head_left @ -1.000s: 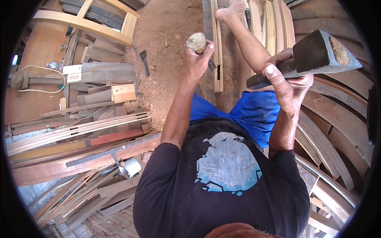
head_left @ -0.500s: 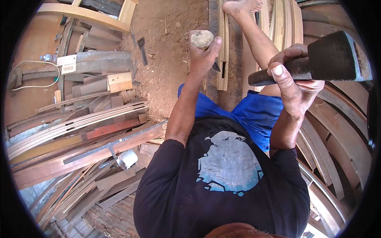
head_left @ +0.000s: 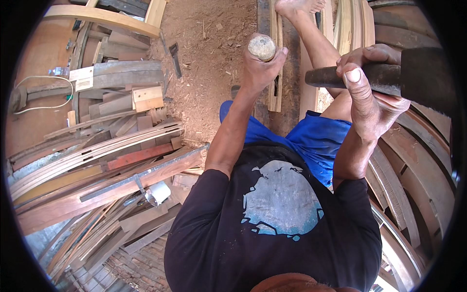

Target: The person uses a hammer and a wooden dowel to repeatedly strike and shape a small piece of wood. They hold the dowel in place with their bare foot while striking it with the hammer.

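Fingers of left hand (head_left: pixel 258 73) wrapped around round-topped chisel handle (head_left: pixel 261 47), right hand (head_left: pixel 367 92) fingers clamped on dark mallet (head_left: pixel 389 78); white label (head_left: pixel 83 83) on plank.

Chisel handle (head_left: pixel 262 47) in left hand (head_left: pixel 260 68): wood, butt end rough, battered, matt. Mallet (head_left: pixel 389 78) in right hand (head_left: pixel 369 92): dark wood, handle worn smooth w/ dull sheen. Curved slats (head_left: pixel 92 153): bare sawn wood, matt, some reddish. Ground (head_left: pixel 209 58): dry dirt w/ sawdust & chips. Shorts (head_left: pixel 311 141): blue cloth, slight sheen.
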Demonstrator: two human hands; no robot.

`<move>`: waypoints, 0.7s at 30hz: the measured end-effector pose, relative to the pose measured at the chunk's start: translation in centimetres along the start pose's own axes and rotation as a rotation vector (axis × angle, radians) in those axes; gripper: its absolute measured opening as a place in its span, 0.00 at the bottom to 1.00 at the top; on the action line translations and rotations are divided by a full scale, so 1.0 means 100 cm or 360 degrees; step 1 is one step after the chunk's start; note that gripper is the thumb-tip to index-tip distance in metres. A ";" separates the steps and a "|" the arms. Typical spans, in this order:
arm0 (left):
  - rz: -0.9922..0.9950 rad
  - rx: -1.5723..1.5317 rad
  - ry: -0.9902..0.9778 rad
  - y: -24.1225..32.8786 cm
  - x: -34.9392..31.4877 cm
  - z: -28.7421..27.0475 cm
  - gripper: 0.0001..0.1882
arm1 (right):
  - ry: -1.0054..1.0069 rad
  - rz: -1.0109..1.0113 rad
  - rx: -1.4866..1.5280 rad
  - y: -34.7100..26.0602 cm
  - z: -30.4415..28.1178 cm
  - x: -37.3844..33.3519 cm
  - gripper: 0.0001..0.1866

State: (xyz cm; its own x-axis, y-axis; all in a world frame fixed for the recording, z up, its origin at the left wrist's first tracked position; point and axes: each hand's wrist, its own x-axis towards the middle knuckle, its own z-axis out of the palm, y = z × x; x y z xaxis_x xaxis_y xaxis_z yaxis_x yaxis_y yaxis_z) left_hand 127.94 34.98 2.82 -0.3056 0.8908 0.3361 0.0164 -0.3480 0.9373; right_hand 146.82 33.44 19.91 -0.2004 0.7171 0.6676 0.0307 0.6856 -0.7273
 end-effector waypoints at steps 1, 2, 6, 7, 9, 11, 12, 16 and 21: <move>0.0022 0.0044 -0.0011 -0.004 0.000 0.002 0.08 | -0.0003 -0.0028 -0.0027 -0.001 -0.003 0.001 0.18; -0.0007 0.0013 -0.0005 -0.007 -0.003 0.002 0.08 | -0.0011 -0.0058 -0.0038 0.000 -0.005 0.002 0.18; 0.0024 -0.0047 -0.0105 -0.013 -0.005 0.002 0.09 | -0.0058 -0.0095 -0.0107 -0.003 -0.012 0.006 0.18; 0.0070 -0.0044 -0.0160 -0.012 -0.005 0.001 0.09 | -0.0026 -0.0093 -0.0051 -0.002 -0.011 0.006 0.18; 0.0025 -0.0046 -0.0156 -0.011 -0.008 -0.003 0.09 | 0.0066 -0.0091 0.0157 0.001 -0.003 0.004 0.18; -0.0031 -0.0098 -0.0110 -0.011 -0.009 -0.002 0.08 | 0.0149 -0.0064 0.0228 -0.001 0.000 0.004 0.17; -0.0065 -0.0149 -0.0068 -0.012 -0.008 0.000 0.08 | 0.0167 -0.0041 0.0157 -0.003 -0.001 0.005 0.17; 0.0005 -0.0113 0.0047 -0.032 -0.012 -0.011 0.07 | 0.0241 0.0127 -0.0039 -0.003 0.005 0.006 0.15; -0.0067 -0.0454 0.0180 -0.032 -0.014 -0.010 0.08 | 0.0167 0.0136 -0.0198 0.006 0.013 0.020 0.11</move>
State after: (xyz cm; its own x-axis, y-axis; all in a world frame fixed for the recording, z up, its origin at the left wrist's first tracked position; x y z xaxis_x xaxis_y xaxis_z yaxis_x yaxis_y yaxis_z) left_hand 127.32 34.56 -0.70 -0.4049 0.8735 0.2702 -0.2614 -0.3938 0.8813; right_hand 145.17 35.07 20.61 -0.0887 0.7780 0.6220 0.1657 0.6273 -0.7609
